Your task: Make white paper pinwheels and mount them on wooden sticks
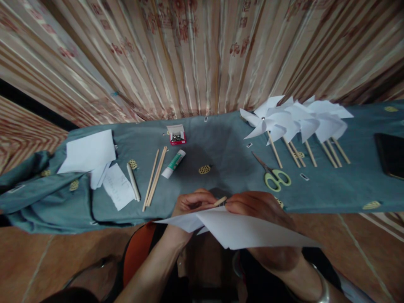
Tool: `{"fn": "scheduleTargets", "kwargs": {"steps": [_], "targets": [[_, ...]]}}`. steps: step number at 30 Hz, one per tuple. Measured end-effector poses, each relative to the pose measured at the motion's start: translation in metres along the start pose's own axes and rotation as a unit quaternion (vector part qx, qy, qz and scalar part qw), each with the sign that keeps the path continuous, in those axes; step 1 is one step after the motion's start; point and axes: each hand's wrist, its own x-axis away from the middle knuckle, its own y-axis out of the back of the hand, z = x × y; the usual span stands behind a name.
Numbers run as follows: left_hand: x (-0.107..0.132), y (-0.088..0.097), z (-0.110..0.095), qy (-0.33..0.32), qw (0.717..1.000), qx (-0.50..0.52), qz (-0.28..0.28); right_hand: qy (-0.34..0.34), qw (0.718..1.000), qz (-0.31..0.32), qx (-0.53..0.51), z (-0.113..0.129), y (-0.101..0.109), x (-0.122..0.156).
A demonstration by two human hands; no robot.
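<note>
A white paper pinwheel [243,229] is held at the table's front edge, its blades towards me. The end of a wooden stick [220,201] shows behind it, between my hands. My left hand [194,203] is closed, fingers curled around the stick near the pinwheel's middle. On the other side, my right hand [260,205] is closed against the back of the paper by the stick's end. Its fingertips are partly hidden, as is most of the stick.
Finished pinwheels [296,118] lie at the back right, near green-handled scissors [273,176] and a dark phone [389,155]. A box of pins [177,136], a glue stick [174,164], wooden sticks [155,181], a white pen-like rod [134,182] and paper sheets [90,151] lie leftward.
</note>
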Motion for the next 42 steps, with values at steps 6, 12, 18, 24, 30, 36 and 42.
{"fn": "scheduleTargets", "kwargs": {"steps": [6,12,18,24,30,36,42], "targets": [[-0.0017,0.0029,0.0009,-0.005,1.000,-0.001,0.013,0.000,1.000,0.005,0.002,0.0003,-0.0004,0.0001],[-0.0018,0.0013,-0.0029,0.000,1.000,-0.003,0.000,0.000,1.000,-0.003,0.000,0.0012,-0.0021,-0.0013],[-0.0027,0.0019,-0.0021,0.005,1.000,0.004,-0.015,-0.010,1.000,-0.008,-0.008,0.0026,-0.0043,-0.0004],[-0.0022,0.0027,-0.0014,0.001,1.000,-0.002,-0.025,-0.011,1.000,0.005,-0.008,0.0032,-0.0045,0.0026],[-0.0015,0.0027,-0.0019,-0.003,1.000,-0.002,-0.022,-0.008,1.000,0.009,0.002,0.0055,-0.0030,0.0026],[0.0010,0.0035,-0.0013,-0.004,1.000,-0.009,-0.022,-0.011,1.000,-0.003,-0.010,0.0071,-0.0033,0.0029],[0.0025,0.0031,0.0023,-0.008,1.000,0.003,-0.018,-0.017,1.000,-0.002,0.008,0.0068,-0.0041,0.0057]]}}
